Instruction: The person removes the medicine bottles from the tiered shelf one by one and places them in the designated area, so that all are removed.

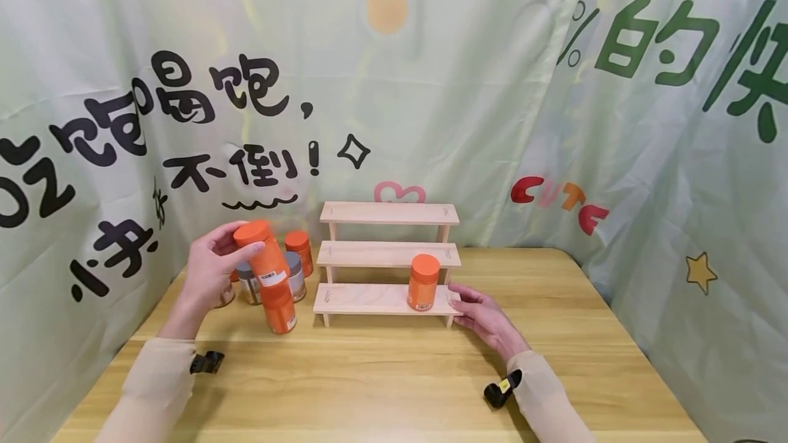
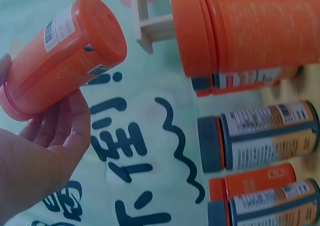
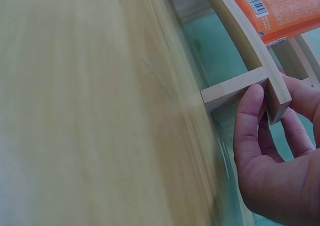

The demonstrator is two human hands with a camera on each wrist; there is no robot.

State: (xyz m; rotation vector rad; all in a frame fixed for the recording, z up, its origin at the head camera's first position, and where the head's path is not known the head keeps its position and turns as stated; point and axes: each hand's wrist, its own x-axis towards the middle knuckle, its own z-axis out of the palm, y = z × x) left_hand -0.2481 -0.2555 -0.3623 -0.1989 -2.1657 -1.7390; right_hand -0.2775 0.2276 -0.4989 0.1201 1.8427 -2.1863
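My left hand grips an orange jar, tilted and raised off the table. In the left wrist view, this jar shows its base and barcode labels. In the head view, it overlaps another orange jar that stands on the table. My right hand pinches the right end of the lowest step of a three-step wooden display rack. The right wrist view shows its thumb under the board by the leg. One orange jar stands upright near that end of the step.
Left of the rack, several jars stand on the wooden table, among them a grey-lidded jar and an orange one. A printed cloth hangs behind the table and along both sides.
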